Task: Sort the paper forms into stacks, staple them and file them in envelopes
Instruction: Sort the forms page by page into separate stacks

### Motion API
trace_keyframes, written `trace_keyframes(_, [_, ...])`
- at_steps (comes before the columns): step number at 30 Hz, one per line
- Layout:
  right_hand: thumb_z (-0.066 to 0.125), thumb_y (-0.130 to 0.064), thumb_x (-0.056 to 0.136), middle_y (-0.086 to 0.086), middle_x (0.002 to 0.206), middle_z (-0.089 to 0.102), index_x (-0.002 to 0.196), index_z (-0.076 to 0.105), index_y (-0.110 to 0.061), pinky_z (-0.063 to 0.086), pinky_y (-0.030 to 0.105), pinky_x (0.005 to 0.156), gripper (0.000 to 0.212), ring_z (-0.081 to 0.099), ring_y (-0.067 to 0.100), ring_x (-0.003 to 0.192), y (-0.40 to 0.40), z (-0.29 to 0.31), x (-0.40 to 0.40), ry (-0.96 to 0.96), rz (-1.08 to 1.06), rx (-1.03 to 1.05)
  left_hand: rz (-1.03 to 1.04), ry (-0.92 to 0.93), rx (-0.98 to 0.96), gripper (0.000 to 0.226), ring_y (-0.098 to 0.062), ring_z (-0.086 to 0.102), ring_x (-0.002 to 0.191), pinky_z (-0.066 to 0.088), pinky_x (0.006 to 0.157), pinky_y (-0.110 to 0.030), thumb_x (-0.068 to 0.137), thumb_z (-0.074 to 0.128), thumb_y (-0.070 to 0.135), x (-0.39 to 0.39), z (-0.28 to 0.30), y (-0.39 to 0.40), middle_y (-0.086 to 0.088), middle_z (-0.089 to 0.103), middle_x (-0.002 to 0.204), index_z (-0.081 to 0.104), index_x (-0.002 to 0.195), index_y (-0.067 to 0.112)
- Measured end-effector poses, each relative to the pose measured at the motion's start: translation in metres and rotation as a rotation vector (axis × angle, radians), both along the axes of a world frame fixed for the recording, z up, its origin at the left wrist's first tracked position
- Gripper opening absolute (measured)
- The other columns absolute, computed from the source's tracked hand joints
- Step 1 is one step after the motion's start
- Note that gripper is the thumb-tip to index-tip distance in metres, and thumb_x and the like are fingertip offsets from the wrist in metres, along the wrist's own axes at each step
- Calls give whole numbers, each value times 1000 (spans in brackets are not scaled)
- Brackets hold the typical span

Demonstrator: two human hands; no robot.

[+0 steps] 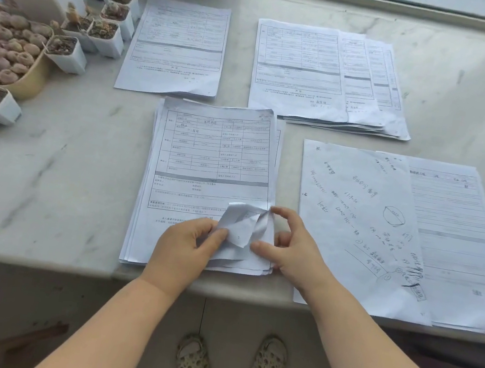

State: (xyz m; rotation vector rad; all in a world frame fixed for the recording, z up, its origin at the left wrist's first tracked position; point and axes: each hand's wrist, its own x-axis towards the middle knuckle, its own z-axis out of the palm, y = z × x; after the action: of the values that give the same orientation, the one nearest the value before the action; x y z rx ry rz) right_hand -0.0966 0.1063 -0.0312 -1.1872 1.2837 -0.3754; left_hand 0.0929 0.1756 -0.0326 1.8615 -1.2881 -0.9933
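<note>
A stack of printed forms [210, 160] lies in front of me near the counter's edge. Its lower right corner [241, 226] is curled up and folded over. My left hand [185, 247] pinches that curled corner between thumb and fingers. My right hand [291, 247] touches the same corner from the right, its index fingertip on the lifted edge, the other fingers bent. A single form [176, 49] lies at the back left. A fanned stack of forms [321, 76] lies at the back right. Handwritten sheets over lined forms [384, 232] lie to my right.
White pots of succulents [70, 22] and a yellow bowl of plants [9, 57] crowd the left side of the marble counter [49, 172]. A window frame [385, 1] runs along the back. My sandalled feet [228, 366] show below the counter edge.
</note>
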Motion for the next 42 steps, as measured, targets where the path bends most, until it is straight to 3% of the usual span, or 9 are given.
trace_keyframes(9, [77,-28,79,-3,61,42,107,48,-33,41,22,50,41,44,9,51,0,2,9,145,-36,-70,-193,-96,-22,24,16,54,103,39,89,-7,75,79,31,5,-6,7,30,63,104,71,97,26])
trace_keyframes(15, [70,-13,85,5,77,56,115,54,-32,50,27,64,38,59,14,69,-7,13,-6,48,38,100,-38,-54,-90,44,-11,40,57,29,53,-23,83,41,55,2,-4,4,5,41,57,49,64,16])
trace_keyframes(18, [65,-20,90,-5,74,58,96,69,-25,44,24,64,9,52,8,61,-14,24,-9,284,-22,-134,24,11,-78,43,-9,25,54,18,51,-24,89,45,45,1,-3,2,8,24,56,30,61,16])
trace_keyframes(22, [47,-42,100,10,76,71,95,68,-7,52,23,54,42,66,16,58,-27,42,5,53,-156,245,-1,29,-61,43,-8,28,54,20,51,-22,89,39,52,1,-4,3,9,27,55,29,60,22])
trace_keyframes(25, [48,-60,93,14,84,73,101,66,-5,55,29,55,58,69,21,62,-28,42,23,75,-95,440,-27,113,29,39,8,58,81,40,74,-9,81,35,63,1,0,5,26,64,76,64,69,40])
trace_keyframes(28, [59,-15,89,16,101,72,103,68,-8,58,42,73,18,71,31,85,-18,33,32,184,-27,343,-93,195,117,40,18,48,114,31,93,0,74,45,66,-2,10,11,27,61,117,75,89,45])
trace_keyframes(30, [45,3,83,14,102,71,92,67,-14,57,43,75,29,68,32,93,-14,30,29,227,-19,281,-59,164,102,25,19,45,117,32,95,-1,79,57,57,-3,20,15,28,59,120,74,92,44])
trace_keyframes(33, [42,6,85,2,93,74,93,70,-20,48,26,52,39,63,19,70,-13,44,9,123,-49,232,68,84,-13,21,15,46,120,32,94,0,83,59,47,1,38,16,37,57,119,72,96,39])
trace_keyframes(42, [49,9,92,7,88,76,100,70,-16,39,35,63,33,60,25,75,-106,108,-41,-127,-376,-93,233,-161,-205,24,12,45,120,30,95,1,92,60,25,48,58,-30,33,54,123,61,107,44])
